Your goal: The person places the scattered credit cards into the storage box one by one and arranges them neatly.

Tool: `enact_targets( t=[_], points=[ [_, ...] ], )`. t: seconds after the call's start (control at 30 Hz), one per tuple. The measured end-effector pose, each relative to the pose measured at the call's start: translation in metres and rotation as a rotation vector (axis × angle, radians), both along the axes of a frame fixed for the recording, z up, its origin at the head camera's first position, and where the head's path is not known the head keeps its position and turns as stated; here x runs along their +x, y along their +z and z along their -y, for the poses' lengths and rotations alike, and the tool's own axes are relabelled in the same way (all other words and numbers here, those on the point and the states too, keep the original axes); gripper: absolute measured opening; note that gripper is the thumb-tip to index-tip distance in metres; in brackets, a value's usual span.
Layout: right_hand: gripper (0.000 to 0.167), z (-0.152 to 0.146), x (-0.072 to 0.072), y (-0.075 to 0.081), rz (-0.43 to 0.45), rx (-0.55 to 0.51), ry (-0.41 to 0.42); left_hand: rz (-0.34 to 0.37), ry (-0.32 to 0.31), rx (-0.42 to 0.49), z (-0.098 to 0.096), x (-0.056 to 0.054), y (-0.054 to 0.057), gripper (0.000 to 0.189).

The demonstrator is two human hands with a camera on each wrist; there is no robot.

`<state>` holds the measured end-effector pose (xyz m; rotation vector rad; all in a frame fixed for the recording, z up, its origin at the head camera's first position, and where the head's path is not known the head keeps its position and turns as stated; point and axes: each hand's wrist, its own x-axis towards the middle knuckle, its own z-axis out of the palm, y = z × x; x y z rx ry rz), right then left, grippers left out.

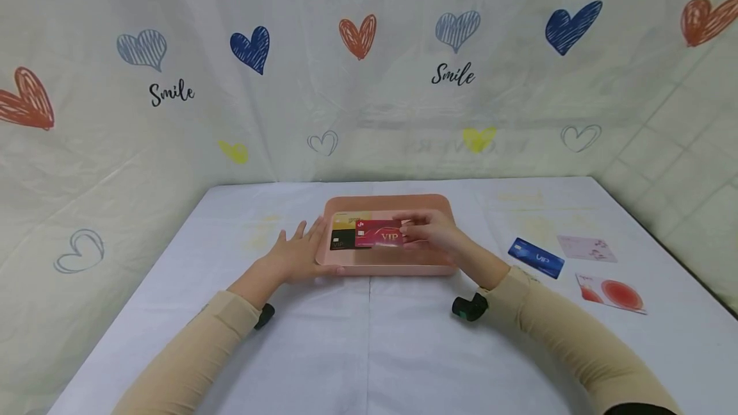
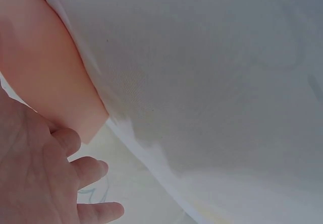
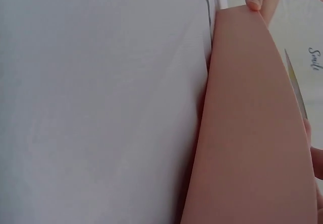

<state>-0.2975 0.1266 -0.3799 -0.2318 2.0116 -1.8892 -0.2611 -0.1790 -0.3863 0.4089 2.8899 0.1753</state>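
Observation:
A shallow pink tray [image 1: 403,269] lies on the table in front of me. My left hand [image 1: 293,258] rests against its left end, fingers spread and thumb along the front rim; the left wrist view shows these fingers [image 2: 87,171] beside the tray wall [image 2: 50,67]. Over the tray, my right hand [image 1: 429,230] pinches the right end of a red VIP card [image 1: 375,234]. The red card overlaps a black VIP card [image 1: 343,240] and a yellow card [image 1: 344,217] at the tray's left. In the right wrist view the tray's wall [image 3: 247,118] hides most of the right hand.
To the right of the tray, a blue VIP card [image 1: 536,257], a pale pink card [image 1: 587,248] and a white card with red circles [image 1: 611,293] lie on the white tablecloth [image 1: 369,344]. A curtain with printed hearts [image 1: 357,101] hangs behind the table.

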Motion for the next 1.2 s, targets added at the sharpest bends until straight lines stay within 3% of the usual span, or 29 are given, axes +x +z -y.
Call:
enact_targets(
  t=[0.3,0.53,1.2],
  points=[
    [0.038,0.015,-0.001,-0.003,0.045,0.043,-0.063,-0.002,-0.009,-0.002,0.0,0.0,-0.002,0.118],
    [0.034,0.024,-0.002,-0.008,0.067,0.071,0.006,0.003,-0.01,-0.016,-0.001,0.0,-0.001,0.12],
    [0.032,0.043,-0.004,-0.006,0.132,0.19,0.068,-0.003,-0.011,-0.018,-0.002,0.002,0.002,0.12]
  ],
)
